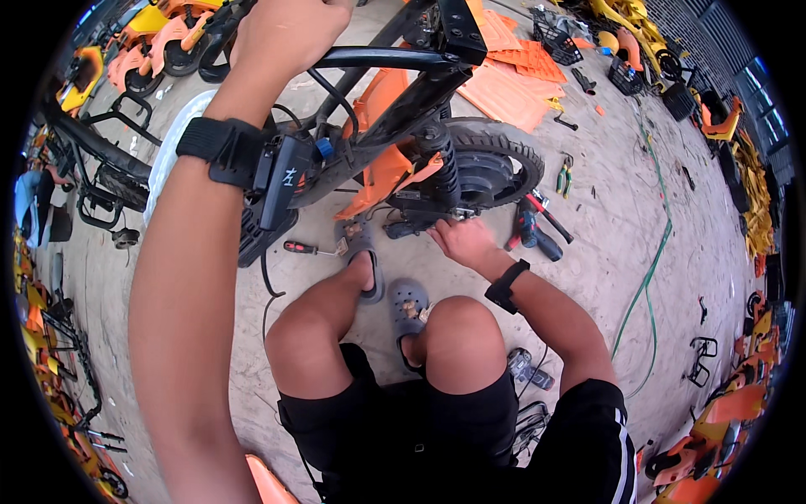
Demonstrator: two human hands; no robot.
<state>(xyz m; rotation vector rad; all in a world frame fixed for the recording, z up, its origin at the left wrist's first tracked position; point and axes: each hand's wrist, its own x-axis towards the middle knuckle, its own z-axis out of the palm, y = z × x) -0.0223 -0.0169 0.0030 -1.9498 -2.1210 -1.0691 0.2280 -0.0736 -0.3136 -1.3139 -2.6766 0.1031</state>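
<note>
Under me I have a grey concrete floor (604, 252). My grey clogs (361, 239) stand on it, a screwdriver (300, 247) just beside the left one. To the right lie a power tool (527, 227) and green-handled pliers (563, 178). A green hose (657, 260) runs nearer the right edge; orange panels (504, 94) lie toward the far edge.

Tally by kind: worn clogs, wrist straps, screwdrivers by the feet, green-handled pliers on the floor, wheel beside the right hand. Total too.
Grey clogs: 2
Black wrist straps: 2
Screwdriver: 1
Green-handled pliers: 1
Wheel beside the right hand: 1
Total: 7
</note>
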